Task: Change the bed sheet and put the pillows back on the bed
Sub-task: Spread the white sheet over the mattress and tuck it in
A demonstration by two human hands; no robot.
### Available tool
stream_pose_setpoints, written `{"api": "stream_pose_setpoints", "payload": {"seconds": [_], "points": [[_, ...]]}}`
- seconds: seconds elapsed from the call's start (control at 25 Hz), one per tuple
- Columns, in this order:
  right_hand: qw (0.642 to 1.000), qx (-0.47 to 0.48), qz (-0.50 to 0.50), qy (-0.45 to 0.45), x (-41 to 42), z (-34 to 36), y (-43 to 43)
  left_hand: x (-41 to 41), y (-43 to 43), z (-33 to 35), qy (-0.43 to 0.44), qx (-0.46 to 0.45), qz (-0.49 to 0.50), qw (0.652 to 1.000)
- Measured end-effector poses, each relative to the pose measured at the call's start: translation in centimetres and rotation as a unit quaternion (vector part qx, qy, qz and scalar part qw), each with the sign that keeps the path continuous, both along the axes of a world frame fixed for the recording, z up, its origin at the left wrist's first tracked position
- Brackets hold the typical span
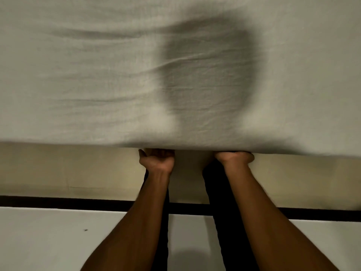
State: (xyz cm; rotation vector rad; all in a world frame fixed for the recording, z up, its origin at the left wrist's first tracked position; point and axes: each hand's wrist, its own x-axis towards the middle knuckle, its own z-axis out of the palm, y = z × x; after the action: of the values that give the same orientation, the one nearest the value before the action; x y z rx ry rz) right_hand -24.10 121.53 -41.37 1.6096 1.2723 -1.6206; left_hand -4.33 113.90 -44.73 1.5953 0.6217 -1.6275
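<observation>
where one sheet [117,75] overhangs, left hand [157,159], right hand [233,158] both beneath

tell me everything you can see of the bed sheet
The bed sheet is a pale grey-beige woven cloth, spread flat over the mattress with long shallow wrinkles and a rounded shadow on it. Its near edge overhangs the mattress side. The left hand and right hand reach under that edge, fingers hidden.

A bedroom: a pale sheet [97,75] covers a mattress [68,169] above a light floor [48,241].
</observation>
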Motion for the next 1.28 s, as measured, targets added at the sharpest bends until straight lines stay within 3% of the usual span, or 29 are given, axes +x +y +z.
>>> {"api": "stream_pose_setpoints", "payload": {"seconds": [0.24, 0.4, 0.52, 0.6, 0.96, 1.28], "points": [[0.999, -0.050, -0.001, 0.003, 0.3, 0.2, 1.4, -0.4, -1.5, 1.1, 0.015, -0.024, -0.027, 0.999], [0.995, -0.036, 0.089, 0.026, 0.3, 1.3, 1.2, -2.5, -2.2, 1.4, -0.043, 0.017, -0.006, 0.999], [0.997, -0.054, 0.060, 0.000, -0.4, 0.9, 1.3, -2.2, -2.5, 1.9, -0.004, -0.012, -0.007, 1.000], [0.997, -0.077, 0.016, 0.000, -0.7, 0.2, 1.8, -2.0, -2.5, 2.1, -0.017, -0.036, -0.017, 0.999], [0.997, -0.075, 0.015, 0.023, -0.9, 0.1, 2.8, -2.4, -1.3, 1.7, -0.060, -0.083, 0.025, 0.994], [0.990, 0.003, 0.141, 0.025, -1.2, -0.2, 3.1, -1.8, -2.0, 1.9, -0.141, -0.066, -0.047, 0.987]]}}
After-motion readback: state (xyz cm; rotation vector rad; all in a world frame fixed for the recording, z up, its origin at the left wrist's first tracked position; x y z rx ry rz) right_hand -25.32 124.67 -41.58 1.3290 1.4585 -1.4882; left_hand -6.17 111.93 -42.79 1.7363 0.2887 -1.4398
